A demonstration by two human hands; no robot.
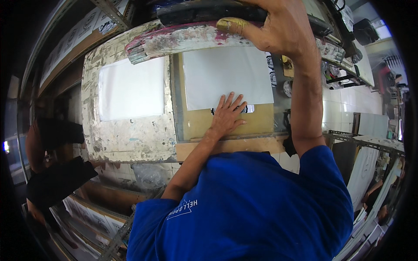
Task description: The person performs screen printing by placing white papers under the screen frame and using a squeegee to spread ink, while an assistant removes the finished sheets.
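My left hand (226,116) lies flat with its fingers spread, pressing the lower edge of a white sheet (228,78). That sheet rests on a yellowish flat panel (200,124); black printed marks show beside my fingers and along the sheet's right edge. Up at the top, my right hand (278,28) grips a thick wooden bar (183,41) smeared with white and red paint. Its yellow-stained thumb lies along the bar, while its other fingers are mostly out of sight. Left of the panel, another white sheet (133,89) lies on a paint-stained board (130,139).
A wooden rail (244,143) runs along the panel's near edge, close to my body. Metal shelving with stacked sheets (80,32) stands at the left. A person in dark clothing (58,180) is at the lower left. More racks (370,141) stand at the right.
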